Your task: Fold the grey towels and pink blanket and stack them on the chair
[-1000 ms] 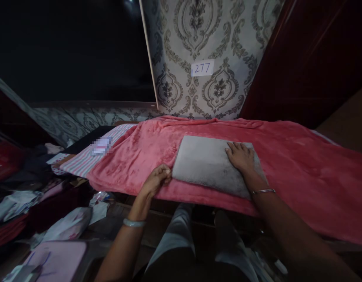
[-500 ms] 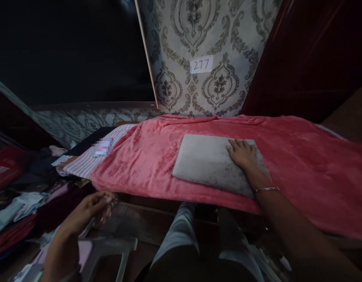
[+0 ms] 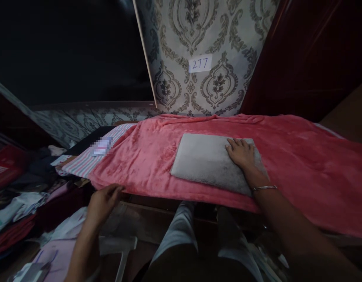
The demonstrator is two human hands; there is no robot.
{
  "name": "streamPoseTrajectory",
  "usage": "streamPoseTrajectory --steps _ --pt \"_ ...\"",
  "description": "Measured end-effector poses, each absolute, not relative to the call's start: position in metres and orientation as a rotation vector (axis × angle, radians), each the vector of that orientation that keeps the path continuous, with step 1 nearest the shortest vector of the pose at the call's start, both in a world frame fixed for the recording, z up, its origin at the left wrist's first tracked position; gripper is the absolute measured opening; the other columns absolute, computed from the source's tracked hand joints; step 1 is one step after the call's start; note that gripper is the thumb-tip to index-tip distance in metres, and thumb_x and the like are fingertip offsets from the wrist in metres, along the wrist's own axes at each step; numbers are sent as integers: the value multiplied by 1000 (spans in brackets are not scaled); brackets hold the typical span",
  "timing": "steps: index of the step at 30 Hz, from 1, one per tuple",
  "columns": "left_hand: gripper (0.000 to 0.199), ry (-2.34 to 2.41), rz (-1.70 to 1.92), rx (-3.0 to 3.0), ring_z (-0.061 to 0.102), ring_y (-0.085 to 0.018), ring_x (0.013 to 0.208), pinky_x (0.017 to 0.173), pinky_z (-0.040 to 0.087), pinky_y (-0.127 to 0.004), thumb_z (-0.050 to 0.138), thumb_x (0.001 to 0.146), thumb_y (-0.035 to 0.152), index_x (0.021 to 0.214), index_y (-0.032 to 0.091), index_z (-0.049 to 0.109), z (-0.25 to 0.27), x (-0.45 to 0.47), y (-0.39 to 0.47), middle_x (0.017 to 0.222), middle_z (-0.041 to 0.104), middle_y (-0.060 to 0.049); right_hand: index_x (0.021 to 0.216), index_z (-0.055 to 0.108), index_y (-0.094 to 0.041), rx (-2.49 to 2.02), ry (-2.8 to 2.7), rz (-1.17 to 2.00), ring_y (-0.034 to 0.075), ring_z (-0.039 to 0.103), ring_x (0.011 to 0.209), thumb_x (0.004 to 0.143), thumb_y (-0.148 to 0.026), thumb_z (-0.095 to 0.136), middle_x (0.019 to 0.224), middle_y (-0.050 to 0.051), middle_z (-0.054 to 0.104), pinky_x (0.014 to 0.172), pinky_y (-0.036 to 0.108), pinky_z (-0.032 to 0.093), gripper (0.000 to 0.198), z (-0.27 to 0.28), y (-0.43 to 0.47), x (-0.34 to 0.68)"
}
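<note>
A grey plush rectangle of fabric, perhaps a folded mat (image 3: 207, 158), lies flat on a pink-red fleece blanket (image 3: 139, 160). My right hand (image 3: 242, 153) rests palm down on the mat's right part, fingers stretched and slightly spread; a metal bangle circles that wrist. At the blanket's near left edge is my left hand (image 3: 106, 201), its fingers bent and pinched together with the tips at the hem. The thumb side is partly hidden. The blanket is spread across a table and hangs over the front.
Striped cloth (image 3: 83, 160) shows beneath the blanket on the left, with a blurred packet-like item (image 3: 102, 146) on it. Piled clothes (image 3: 24, 207) lie at far left. A plastic stool (image 3: 119, 244) stands below my left arm. Behind are a dark screen (image 3: 71, 51) and patterned wallpaper (image 3: 175, 47).
My left hand has moved right and up to the blanket's near edge, and its fingers have closed there. My right hand stays on the grey mat.
</note>
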State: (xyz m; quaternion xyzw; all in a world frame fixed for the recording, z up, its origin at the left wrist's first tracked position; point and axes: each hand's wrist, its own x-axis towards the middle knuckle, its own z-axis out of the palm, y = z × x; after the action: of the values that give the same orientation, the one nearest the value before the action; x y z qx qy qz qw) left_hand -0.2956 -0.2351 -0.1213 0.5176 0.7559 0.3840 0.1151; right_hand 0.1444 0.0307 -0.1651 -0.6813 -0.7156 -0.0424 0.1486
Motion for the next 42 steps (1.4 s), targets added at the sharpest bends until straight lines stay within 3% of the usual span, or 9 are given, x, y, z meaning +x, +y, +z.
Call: streamPoseTrajectory --steps 3,7,12,29,34,36,39,42 --pt "32 1953 1287 1465 63 -22 64 62 48 -31 62 76 51 80 22 73 -119 -253 -199 72 71 -5 150 47 -25 -1975 -2058 -109 32 35 143 102 -44 23 156 9 43 114 59 26 57 -163 30 143" --pt "20 1650 1298 1535 59 -18 62 61 46 -31 64 72 39 75 20 69 -132 -196 -145 74 69 -6 150 47 -25 -1986 -2067 -117 31 34 143 103 -44 24 156 8 43 114 58 27 56 -161 28 142" --pt "14 1680 1301 1509 55 -16 64 63 43 -29 62 70 33 70 19 63 -152 -173 -121 67 62 -1 150 48 -24 -1965 -2048 -140 32 35 143 103 -43 25 155 8 44 114 58 27 56 -164 30 143" --pt "20 1721 1338 1454 43 -11 56 56 35 -24 59 67 36 58 21 49 -165 -175 -116 54 46 5 150 47 -24 -1969 -2050 -104 31 33 144 103 -42 27 157 8 41 115 59 26 55 -164 30 141" --pt "13 1784 1260 1549 46 -14 55 58 40 -27 58 67 29 58 22 51 -158 -179 -115 55 48 4 150 47 -24 -1981 -2044 -96 31 33 144 103 -41 29 157 8 42 115 58 26 54 -161 29 138" --pt "6 1849 1278 1628 55 -17 66 67 46 -31 58 69 26 67 21 58 -149 -175 -111 66 58 -1 150 48 -24 -1983 -2032 -97 31 33 144 103 -41 29 156 8 42 115 58 26 53 -160 29 136" --pt "28 1904 1267 1974 62 -26 108 98 47 -41 56 80 27 103 16 68 -126 -153 -98 110 70 -13 150 48 -24 -1985 -2032 -93 31 34 144 102 -40 31 156 9 43 115 57 26 53 -157 28 135" --pt "53 1829 947 2369 38 -28 144 120 30 -48 51 91 34 140 15 53 -105 -123 -76 152 48 -15 150 48 -24 -1989 -2039 -75 31 33 145 103 -40 32 157 8 42 116 55 26 53 -156 29 134"
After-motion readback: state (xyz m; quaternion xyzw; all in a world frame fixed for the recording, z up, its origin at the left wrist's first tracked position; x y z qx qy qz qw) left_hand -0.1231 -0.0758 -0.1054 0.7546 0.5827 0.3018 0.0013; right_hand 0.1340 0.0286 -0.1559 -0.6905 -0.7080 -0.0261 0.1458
